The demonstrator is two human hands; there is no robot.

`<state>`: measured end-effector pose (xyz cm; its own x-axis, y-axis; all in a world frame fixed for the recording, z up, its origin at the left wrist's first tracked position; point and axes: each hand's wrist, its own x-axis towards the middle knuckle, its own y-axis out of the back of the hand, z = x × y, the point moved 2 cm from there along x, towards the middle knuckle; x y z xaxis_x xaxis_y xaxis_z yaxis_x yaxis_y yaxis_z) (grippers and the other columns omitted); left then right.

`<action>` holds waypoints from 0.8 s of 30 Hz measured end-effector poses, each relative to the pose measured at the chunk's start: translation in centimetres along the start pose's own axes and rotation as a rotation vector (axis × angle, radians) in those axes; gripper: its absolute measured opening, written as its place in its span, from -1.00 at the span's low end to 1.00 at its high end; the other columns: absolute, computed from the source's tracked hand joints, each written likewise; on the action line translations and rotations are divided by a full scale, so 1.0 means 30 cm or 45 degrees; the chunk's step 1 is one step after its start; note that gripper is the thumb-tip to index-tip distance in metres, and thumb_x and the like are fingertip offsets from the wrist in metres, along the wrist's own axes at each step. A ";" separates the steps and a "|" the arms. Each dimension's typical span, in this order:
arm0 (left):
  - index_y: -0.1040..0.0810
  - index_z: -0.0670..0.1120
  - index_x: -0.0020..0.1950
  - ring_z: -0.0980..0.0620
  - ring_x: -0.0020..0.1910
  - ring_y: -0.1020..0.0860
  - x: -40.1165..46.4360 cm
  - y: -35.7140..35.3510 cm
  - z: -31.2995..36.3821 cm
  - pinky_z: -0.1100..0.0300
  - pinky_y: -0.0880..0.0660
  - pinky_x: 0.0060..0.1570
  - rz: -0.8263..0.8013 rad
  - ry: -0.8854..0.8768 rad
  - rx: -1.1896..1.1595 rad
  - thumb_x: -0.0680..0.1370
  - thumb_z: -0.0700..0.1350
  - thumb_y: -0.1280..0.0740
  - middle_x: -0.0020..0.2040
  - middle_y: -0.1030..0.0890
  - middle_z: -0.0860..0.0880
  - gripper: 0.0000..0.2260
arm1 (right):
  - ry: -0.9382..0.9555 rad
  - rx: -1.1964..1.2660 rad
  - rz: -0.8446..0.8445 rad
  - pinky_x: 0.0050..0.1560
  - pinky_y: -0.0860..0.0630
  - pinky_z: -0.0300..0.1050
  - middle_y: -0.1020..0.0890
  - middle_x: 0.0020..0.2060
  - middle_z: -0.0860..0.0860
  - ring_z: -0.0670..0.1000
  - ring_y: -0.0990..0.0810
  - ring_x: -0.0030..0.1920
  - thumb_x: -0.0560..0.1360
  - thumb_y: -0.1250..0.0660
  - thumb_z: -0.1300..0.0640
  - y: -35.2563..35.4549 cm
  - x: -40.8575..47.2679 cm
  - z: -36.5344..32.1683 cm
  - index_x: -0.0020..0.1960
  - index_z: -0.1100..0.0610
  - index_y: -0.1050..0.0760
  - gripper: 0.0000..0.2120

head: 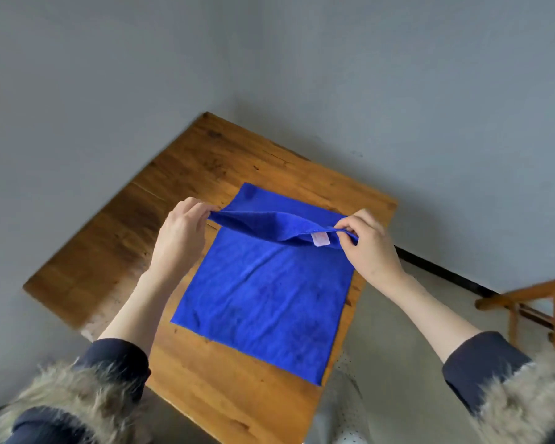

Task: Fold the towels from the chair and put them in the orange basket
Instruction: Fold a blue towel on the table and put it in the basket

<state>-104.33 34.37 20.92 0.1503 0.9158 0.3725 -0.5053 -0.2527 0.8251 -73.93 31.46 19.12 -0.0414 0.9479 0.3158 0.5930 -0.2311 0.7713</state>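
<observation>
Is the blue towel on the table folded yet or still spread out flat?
Partly folded. Most of the blue towel lies flat on the table, while the left hand and right hand pinch its lifted far edge.

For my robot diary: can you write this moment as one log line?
step: folding | left hand: pinches blue towel corner | right hand: pinches other corner | far edge lifted off table | basket: unseen

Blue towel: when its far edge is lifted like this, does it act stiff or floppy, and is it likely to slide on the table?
Probably floppy: the blue towel sags between the left hand and right hand. Likely light, since fingertip pinches lift it. It may slide little; the rest lies flat on the wooden table.
</observation>
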 end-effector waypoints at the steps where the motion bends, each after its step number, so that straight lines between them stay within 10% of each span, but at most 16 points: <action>1: -0.60 -0.22 0.00 -0.17 -0.13 -0.53 -0.065 0.011 -0.014 0.02 -0.47 -0.16 -0.045 -0.057 0.005 0.54 -0.33 -0.20 -0.10 -0.57 -0.15 -0.81 | 0.017 -0.025 -0.016 -0.19 -0.37 -0.28 -0.53 -0.17 0.07 0.04 -0.53 -0.19 0.42 -0.34 0.36 -0.019 -0.073 -0.022 -0.13 0.23 -0.55 -0.93; 11: -0.61 -0.16 -0.06 -0.14 -0.26 -0.56 -0.528 -0.097 -0.277 0.10 -0.46 -0.32 -0.446 -0.170 0.199 0.33 -0.40 -0.30 -0.19 -0.61 -0.08 -0.74 | -0.078 -0.117 -0.228 -0.21 -0.30 -0.27 -0.51 -0.31 0.04 -0.07 -0.36 -0.24 0.38 -0.10 0.23 -0.270 -0.641 -0.082 -0.23 0.17 -0.44 -0.85; 16: -0.55 -0.14 -0.21 -0.11 -0.43 -0.49 -0.612 -0.154 -0.325 0.23 -0.28 -0.36 -0.525 -0.180 0.237 0.26 -0.41 -0.25 -0.31 -0.57 -0.05 -0.76 | 0.038 -0.329 -0.446 -0.38 -0.32 -0.24 -0.46 -0.32 0.03 0.06 -0.48 -0.34 0.18 -0.42 0.51 -0.341 -0.750 -0.065 -0.27 0.15 -0.53 -0.70; 24: -0.62 -0.16 0.01 -0.15 -0.14 -0.57 -0.710 -0.223 -0.395 0.03 -0.42 -0.15 -0.625 -0.239 0.296 0.44 -0.26 -0.21 0.00 -0.59 -0.12 -0.75 | -0.021 -0.479 -0.537 -0.26 -0.55 -0.09 -0.54 -0.23 0.03 0.06 -0.54 -0.26 0.23 -0.57 0.15 -0.426 -0.855 -0.054 -0.14 0.19 -0.58 -0.73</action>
<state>-114.23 20.24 2.43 0.4791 0.8773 -0.0262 -0.1411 0.1064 0.9843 -81.74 9.74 2.06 -0.1984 0.9777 -0.0690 0.2002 0.1094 0.9736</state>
